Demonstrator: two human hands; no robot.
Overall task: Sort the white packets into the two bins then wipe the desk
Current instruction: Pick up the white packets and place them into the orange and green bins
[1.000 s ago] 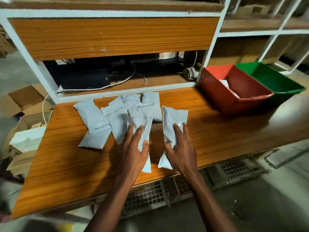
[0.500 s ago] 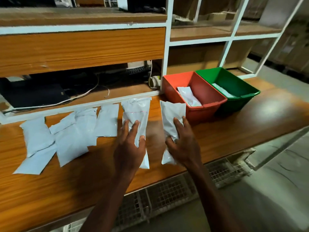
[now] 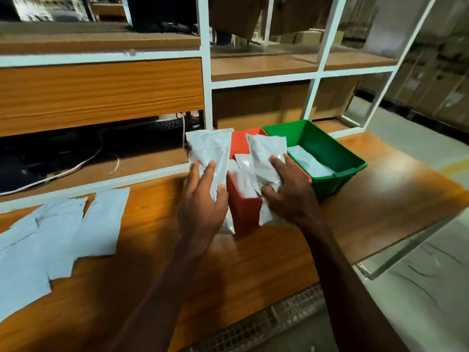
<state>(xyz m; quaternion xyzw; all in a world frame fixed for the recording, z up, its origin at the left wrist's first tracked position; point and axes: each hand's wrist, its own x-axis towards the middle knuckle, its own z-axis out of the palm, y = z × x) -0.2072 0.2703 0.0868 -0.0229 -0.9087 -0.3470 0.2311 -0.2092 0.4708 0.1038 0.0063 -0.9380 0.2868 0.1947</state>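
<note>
My left hand grips a white packet with a thin red line, held up just left of the red bin. My right hand grips a second white packet, raised over the red bin's right side. The red bin has white packets inside. Beside it on the right stands the green bin, which holds a white packet. Several more white packets lie flat on the wooden desk at the left.
A white-framed shelf unit rises behind the desk, with dark equipment and cables in its lower opening. The desk's front edge runs over a wire-mesh rack. Grey floor lies to the right.
Both hands have lifted their packets off the desk and carried them right, up to the red bin. The view has swung right with them, leaving the packet pile at the far left.
</note>
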